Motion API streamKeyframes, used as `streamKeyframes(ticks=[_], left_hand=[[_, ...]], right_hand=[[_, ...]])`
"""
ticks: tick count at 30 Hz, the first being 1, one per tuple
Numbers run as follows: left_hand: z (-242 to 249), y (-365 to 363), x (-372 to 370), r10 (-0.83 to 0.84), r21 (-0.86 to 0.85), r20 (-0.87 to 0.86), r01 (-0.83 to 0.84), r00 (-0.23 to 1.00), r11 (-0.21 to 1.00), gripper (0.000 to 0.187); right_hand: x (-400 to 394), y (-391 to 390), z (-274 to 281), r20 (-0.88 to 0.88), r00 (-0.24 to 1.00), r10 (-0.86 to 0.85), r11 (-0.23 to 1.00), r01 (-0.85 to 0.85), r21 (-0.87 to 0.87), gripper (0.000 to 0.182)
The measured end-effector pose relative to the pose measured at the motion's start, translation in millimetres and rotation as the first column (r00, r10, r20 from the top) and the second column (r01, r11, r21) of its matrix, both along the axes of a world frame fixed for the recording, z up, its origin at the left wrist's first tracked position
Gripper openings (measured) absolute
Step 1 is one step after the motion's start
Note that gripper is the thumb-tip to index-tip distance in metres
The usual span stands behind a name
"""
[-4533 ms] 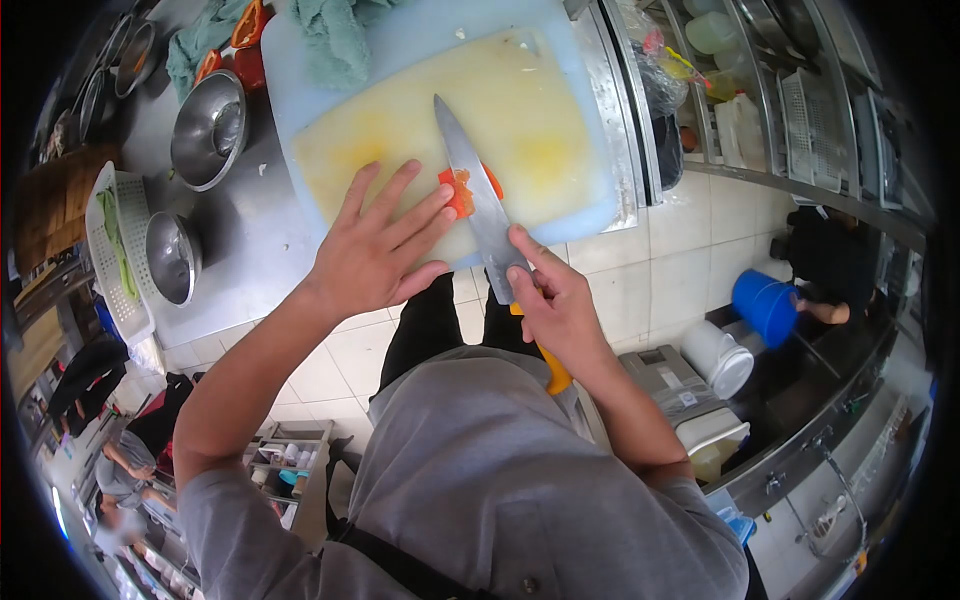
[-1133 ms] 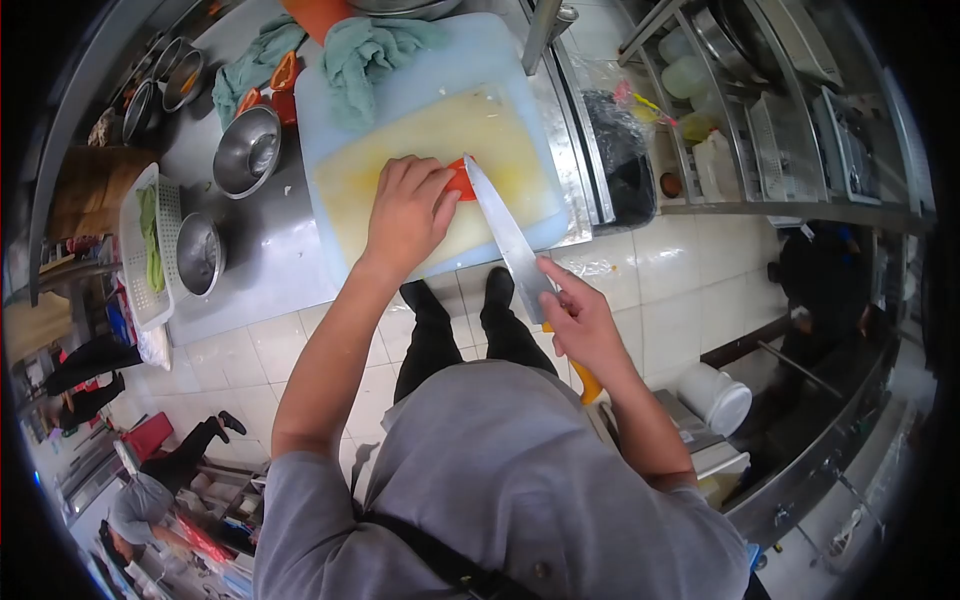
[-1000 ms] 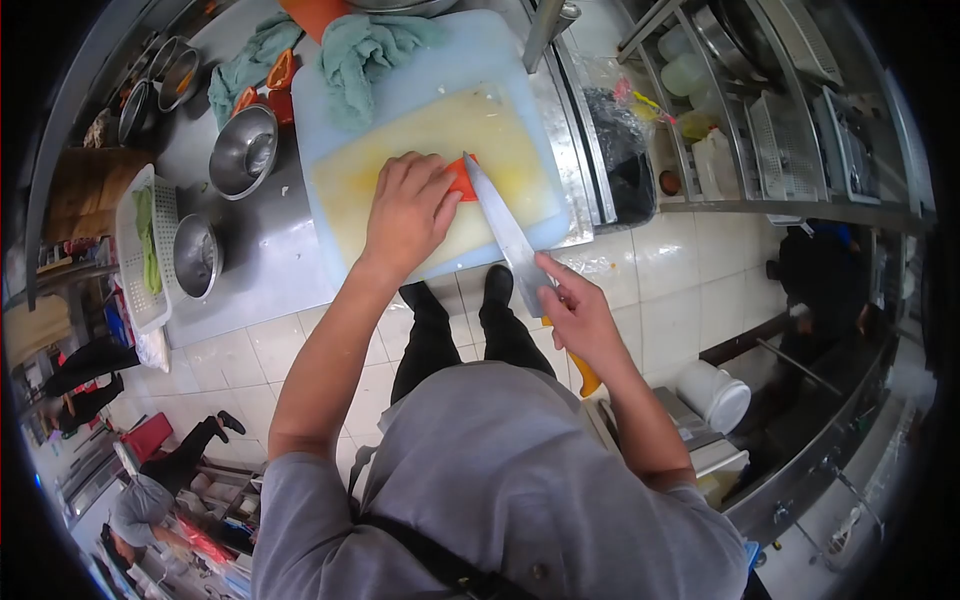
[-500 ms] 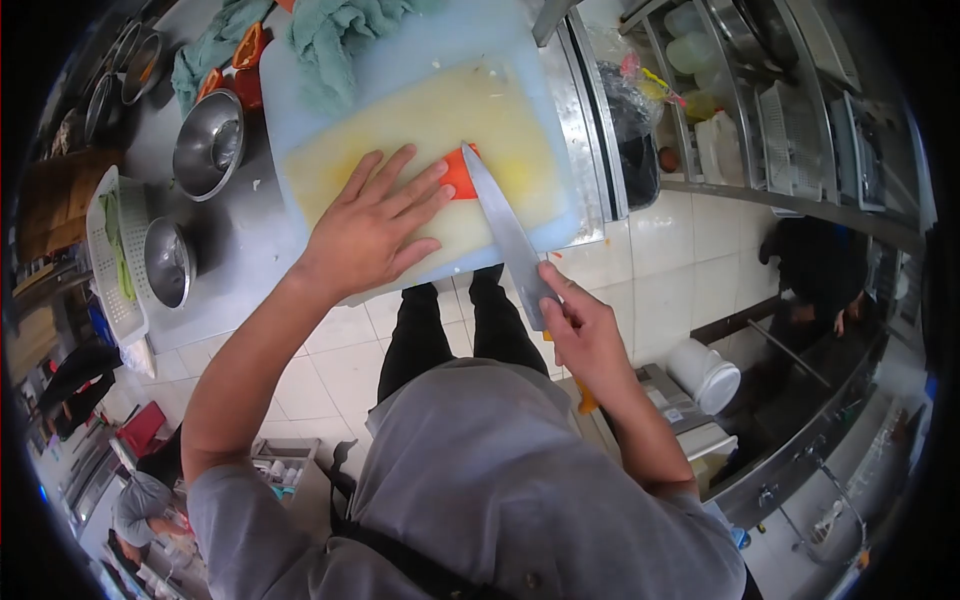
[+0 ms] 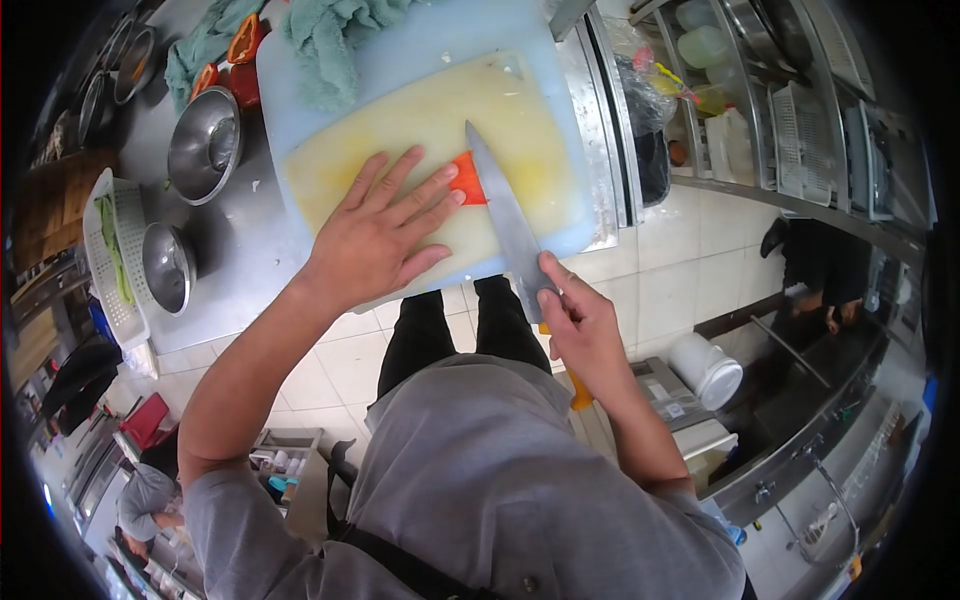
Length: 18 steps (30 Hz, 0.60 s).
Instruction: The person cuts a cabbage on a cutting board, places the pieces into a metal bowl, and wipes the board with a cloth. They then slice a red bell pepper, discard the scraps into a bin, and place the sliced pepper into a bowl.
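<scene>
A red bell pepper piece (image 5: 469,181) lies on the yellowed cutting board (image 5: 400,130). My left hand (image 5: 375,235) is spread flat over the board, its index and middle fingertips resting on the left edge of that piece. In my right hand (image 5: 580,315) is a large kitchen knife (image 5: 508,215) with a yellow handle, mostly hidden by the fingers. Its blade runs along the right edge of the pepper, the tip pointing away from me past the piece.
A larger pale-blue board (image 5: 275,130) lies beneath, with a green cloth (image 5: 325,50) on it. To the left are cut peppers (image 5: 245,40), metal bowls (image 5: 203,150) and a white basket (image 5: 130,315). Shelving (image 5: 800,190) stands right. Other people are in the background.
The knife has slid forward, its tip now farther beyond the pepper piece. My left fingers still rest on the piece. The whole view has shifted slightly.
</scene>
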<state>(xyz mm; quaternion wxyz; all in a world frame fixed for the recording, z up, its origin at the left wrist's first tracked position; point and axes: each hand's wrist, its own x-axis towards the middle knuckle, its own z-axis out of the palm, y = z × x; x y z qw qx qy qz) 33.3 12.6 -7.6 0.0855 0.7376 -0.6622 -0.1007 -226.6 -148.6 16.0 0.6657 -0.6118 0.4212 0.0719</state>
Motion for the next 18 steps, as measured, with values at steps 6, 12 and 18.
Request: streamKeyframes(ticks=[6,12,18], left_hand=[[-1,1,-1,-0.001,0.005,0.018,0.0,1.0,1.0,0.066],[-1,2,-3,0.006,-0.001,0.036,-0.006,0.999,1.0,0.068],[-2,2,-3,-0.003,0.011,0.045,0.002,0.999,1.0,0.069]], right_hand=[[15,1,-8,0.027,0.999,-0.031,0.999,0.03,0.032,0.048],[7,11,-5,0.01,0.999,-0.042,0.997,0.041,0.061,0.049],[21,10,-9,0.053,0.997,-0.057,0.996,0.053,0.073,0.049]])
